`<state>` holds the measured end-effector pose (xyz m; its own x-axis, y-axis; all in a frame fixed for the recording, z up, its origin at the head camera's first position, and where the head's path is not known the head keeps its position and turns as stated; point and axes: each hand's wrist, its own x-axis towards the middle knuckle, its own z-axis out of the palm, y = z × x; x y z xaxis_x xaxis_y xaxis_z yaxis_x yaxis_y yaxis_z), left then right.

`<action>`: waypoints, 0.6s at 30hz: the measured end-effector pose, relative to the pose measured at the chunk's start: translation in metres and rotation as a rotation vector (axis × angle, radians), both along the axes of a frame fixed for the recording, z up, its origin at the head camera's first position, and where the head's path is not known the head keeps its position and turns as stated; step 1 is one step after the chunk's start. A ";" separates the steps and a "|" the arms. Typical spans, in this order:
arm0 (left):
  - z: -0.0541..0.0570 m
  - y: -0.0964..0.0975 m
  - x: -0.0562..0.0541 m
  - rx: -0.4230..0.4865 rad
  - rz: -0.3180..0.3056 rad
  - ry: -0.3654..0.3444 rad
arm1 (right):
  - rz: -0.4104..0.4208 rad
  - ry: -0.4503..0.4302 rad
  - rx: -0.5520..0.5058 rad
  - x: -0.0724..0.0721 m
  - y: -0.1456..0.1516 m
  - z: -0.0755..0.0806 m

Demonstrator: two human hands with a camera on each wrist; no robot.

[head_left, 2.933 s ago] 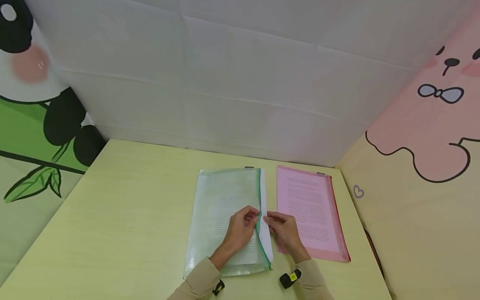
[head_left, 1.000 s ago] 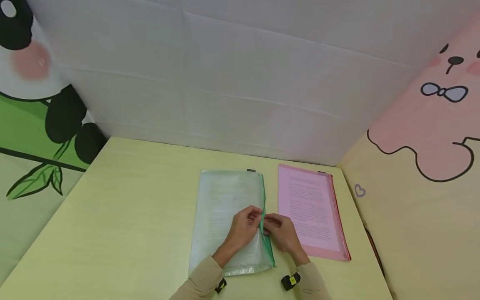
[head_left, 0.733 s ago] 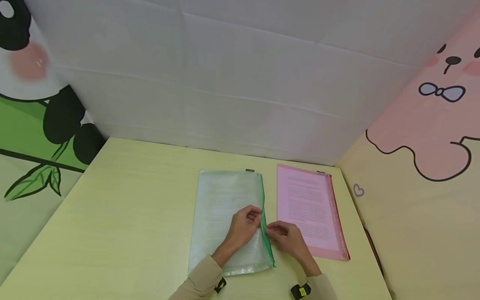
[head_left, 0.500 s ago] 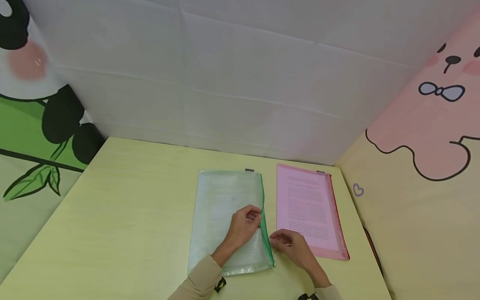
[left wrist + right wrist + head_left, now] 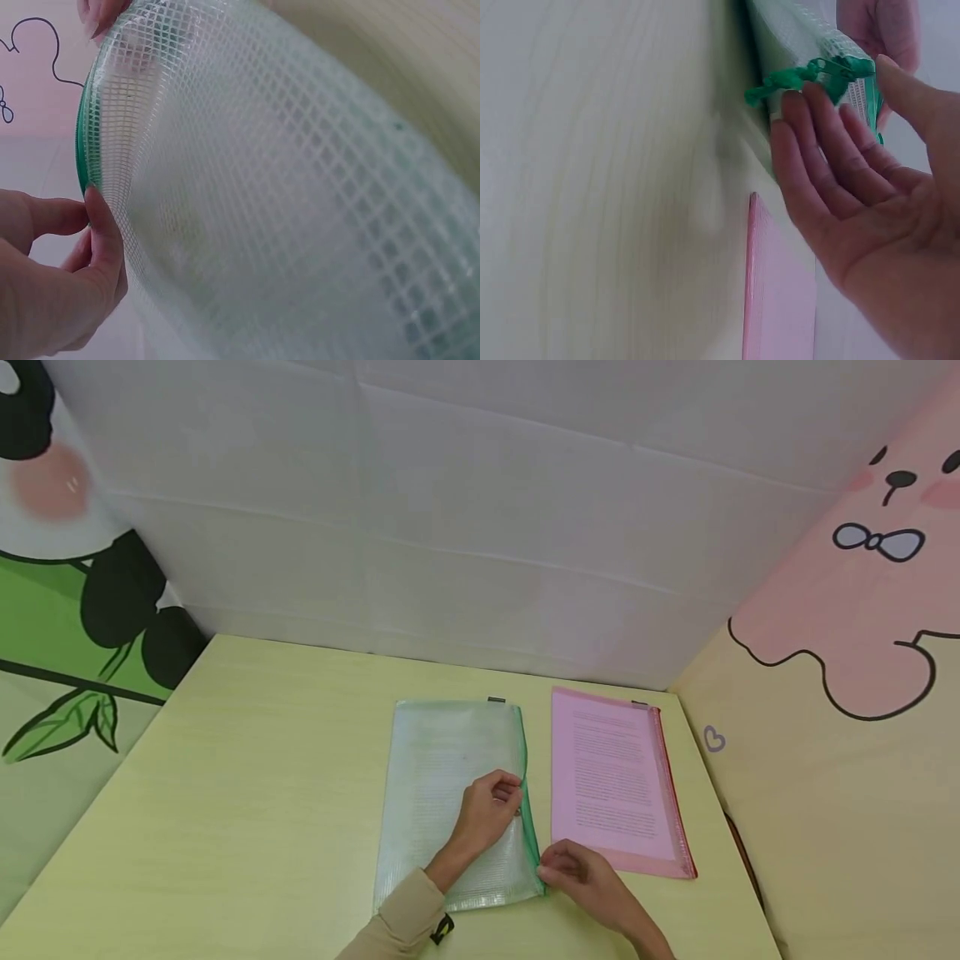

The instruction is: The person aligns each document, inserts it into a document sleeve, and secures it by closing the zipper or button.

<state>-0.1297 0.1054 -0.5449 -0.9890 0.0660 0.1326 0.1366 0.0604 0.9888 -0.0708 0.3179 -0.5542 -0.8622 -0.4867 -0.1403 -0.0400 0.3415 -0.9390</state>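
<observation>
A pale green mesh zipper pouch (image 5: 442, 743) lies on the table with printed paper showing through it. Its green zipper edge (image 5: 85, 142) runs down the right side. My left hand (image 5: 483, 814) pinches that edge near its middle between thumb and finger, lifting it into a bulge in the left wrist view. At the pouch's near right corner, my right hand (image 5: 581, 877) has its thumb on one side of the zipper's end and its fingers on the other. Loose green zipper tape (image 5: 795, 75) sticks out by those fingertips.
A pink zipper pouch (image 5: 615, 777) with a printed sheet inside lies just right of the green one. A white wall panel (image 5: 480, 568) closes off the table's (image 5: 262, 793) back edge. Cartoon-printed panels stand at both sides.
White paper that stuck out past the zipper edge is now inside the green pouch. My right hand has slid down along the edge to the near corner; my left hand keeps its pinch.
</observation>
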 end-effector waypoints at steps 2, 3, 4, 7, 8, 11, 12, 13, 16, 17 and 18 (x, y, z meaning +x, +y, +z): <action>0.000 -0.001 0.000 -0.013 -0.004 -0.007 | -0.012 0.028 -0.012 0.001 -0.002 -0.001; -0.001 -0.001 0.000 -0.018 -0.005 -0.007 | -0.018 0.046 -0.015 0.001 -0.003 -0.002; -0.001 -0.001 0.000 -0.027 -0.005 -0.008 | -0.026 0.065 -0.015 0.001 -0.005 -0.002; -0.002 -0.003 -0.001 -0.045 -0.007 -0.009 | -0.044 0.108 -0.011 0.003 -0.008 0.001; -0.003 -0.003 -0.001 -0.051 -0.006 -0.006 | -0.049 0.113 -0.012 0.003 -0.010 0.002; -0.003 -0.005 0.000 -0.075 -0.007 -0.008 | -0.067 0.110 -0.023 0.005 -0.014 0.008; -0.003 -0.005 0.000 -0.086 -0.007 -0.010 | -0.075 0.104 -0.024 0.006 -0.016 0.010; -0.003 -0.005 0.001 -0.101 -0.009 -0.016 | -0.083 0.099 -0.025 0.006 -0.017 0.011; 0.000 -0.007 0.006 -0.150 -0.021 -0.024 | -0.096 0.111 -0.018 0.006 -0.019 0.012; 0.001 -0.007 0.009 -0.168 -0.026 -0.022 | -0.099 0.116 -0.016 0.006 -0.019 0.013; 0.001 -0.007 0.011 -0.185 -0.031 -0.016 | -0.101 0.122 -0.017 0.006 -0.019 0.013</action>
